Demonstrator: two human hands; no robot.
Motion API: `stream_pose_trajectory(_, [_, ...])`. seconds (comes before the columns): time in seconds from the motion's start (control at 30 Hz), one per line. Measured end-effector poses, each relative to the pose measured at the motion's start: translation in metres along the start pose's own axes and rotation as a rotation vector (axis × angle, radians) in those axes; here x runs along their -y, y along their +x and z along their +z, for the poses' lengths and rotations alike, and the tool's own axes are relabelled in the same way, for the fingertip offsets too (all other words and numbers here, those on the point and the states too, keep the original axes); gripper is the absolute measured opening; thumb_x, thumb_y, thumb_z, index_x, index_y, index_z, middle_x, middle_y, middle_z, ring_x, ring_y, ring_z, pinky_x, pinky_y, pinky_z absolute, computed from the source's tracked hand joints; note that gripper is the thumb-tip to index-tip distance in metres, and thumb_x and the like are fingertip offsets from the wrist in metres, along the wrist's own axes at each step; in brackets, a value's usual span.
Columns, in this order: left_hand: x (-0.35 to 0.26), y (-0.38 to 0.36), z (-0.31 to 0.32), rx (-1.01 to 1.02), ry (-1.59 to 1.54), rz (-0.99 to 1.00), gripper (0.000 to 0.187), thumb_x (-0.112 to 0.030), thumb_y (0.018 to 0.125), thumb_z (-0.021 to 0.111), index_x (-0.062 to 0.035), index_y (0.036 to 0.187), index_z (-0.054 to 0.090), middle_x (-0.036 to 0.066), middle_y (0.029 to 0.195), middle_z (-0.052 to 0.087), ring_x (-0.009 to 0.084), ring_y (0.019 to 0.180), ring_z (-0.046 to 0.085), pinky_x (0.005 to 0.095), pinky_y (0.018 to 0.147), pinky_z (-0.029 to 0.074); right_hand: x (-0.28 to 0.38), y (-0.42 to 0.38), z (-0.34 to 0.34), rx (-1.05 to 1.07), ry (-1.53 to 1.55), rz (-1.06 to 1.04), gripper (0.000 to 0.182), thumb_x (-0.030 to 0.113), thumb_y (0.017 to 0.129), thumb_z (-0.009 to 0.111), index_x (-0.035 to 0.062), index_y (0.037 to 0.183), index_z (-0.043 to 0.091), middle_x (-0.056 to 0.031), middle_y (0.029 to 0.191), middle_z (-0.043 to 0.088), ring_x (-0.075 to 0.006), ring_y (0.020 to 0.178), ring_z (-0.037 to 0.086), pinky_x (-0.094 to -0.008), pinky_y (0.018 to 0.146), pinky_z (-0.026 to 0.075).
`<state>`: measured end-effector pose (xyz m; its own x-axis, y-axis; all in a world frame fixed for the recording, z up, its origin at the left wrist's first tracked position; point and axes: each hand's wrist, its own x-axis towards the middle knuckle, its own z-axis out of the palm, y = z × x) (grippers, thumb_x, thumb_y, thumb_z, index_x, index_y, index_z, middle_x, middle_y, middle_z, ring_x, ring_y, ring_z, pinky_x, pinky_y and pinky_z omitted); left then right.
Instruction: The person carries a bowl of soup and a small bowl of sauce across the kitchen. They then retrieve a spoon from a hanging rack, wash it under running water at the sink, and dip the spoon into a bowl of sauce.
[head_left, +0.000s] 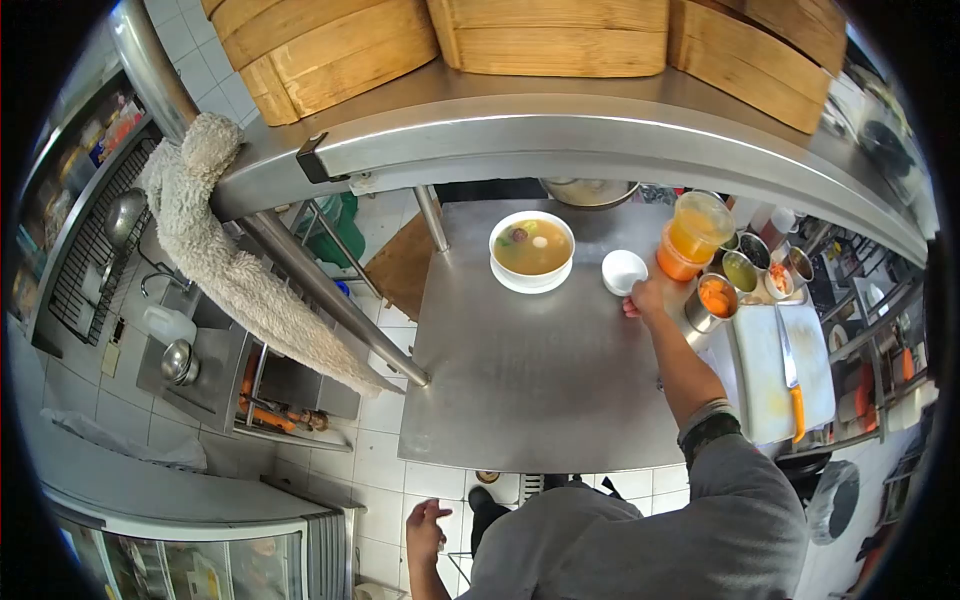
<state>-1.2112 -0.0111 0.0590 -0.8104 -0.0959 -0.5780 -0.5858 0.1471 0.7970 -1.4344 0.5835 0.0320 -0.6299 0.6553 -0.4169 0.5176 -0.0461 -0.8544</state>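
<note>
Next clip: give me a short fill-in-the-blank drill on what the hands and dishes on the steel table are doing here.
1. The right hand touches the small empty white ____ on the steel table.
2. The soup bowl stands on a white ____.
3. The left hand hangs low over the tiled floor, holding ____.
4. The knife with the orange handle lies on the white cutting ____.

Missing words: bowl; saucer; nothing; board
</note>
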Motion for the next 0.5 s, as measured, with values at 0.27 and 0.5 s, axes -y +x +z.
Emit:
stream_pose_trajectory(0.27, [0.036,0.008,-0.015,-0.134,0.087,-0.047,0.04,-0.034,0.095,0.057,0.0031,0.112,0.058,0.015,0.086,0.07,0.0096,0.039,0.045,0.0258,0.038,0.037,-0.035,-0.065,0.065,-0.015,0.322,-0.083,0.033,0.03,0.098,0.052,-0.0013,0.109,0.05,-0.0143,0.076,0.064,-0.019,0.05,0.062,-0.0327,0.043,0.056])
stream_pose_trajectory(0.5, [0.005,0.021,-0.012,-0.135,0.174,0.064,0.035,-0.031,0.094,0.059,0.0014,0.107,0.063,0.009,0.073,0.066,0.009,0.052,0.049,0.0271,0.049,0.039,0.022,-0.049,0.144,0.108,0.487,-0.065,0.026,0.017,0.096,0.054,-0.003,0.112,0.049,-0.0142,0.078,0.065,-0.0208,0.059,0.068,-0.0296,0.047,0.058])
